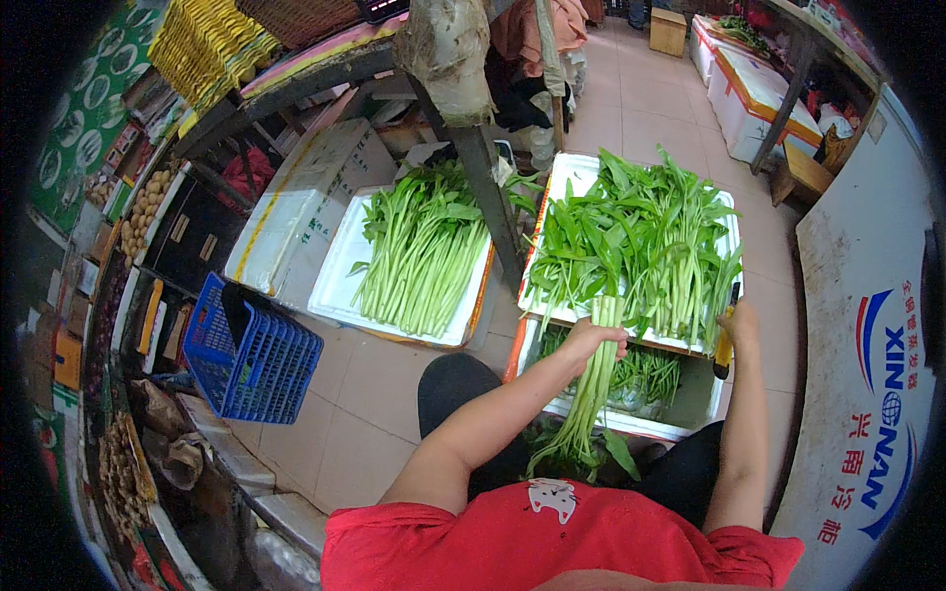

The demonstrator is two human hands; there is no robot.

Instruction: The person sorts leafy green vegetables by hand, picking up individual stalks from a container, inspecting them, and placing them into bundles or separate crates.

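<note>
My left hand (597,341) is closed around a bunch of water spinach (593,391). The cut stem ends point away from me, and the leafy ends hang towards my lap. In my right hand (739,325) is a yellow and black utility knife (724,340), held at the right edge of a white foam tray (565,171). Loose leafy greens (584,244) and upright-laid stems (684,281) cover much of that tray. Under it stands an open foam box (706,399) holding thin green stalks (654,380), partly hidden by my forearm and the bunch.
Left of a dark post (491,199), another foam tray (336,295) bears neatly lined-up greens (421,273). A blue plastic basket (255,362) and a taped foam box (310,207) stand farther left. At right is a white freezer cabinet (850,244); a wooden stool (802,173) sits beyond.
</note>
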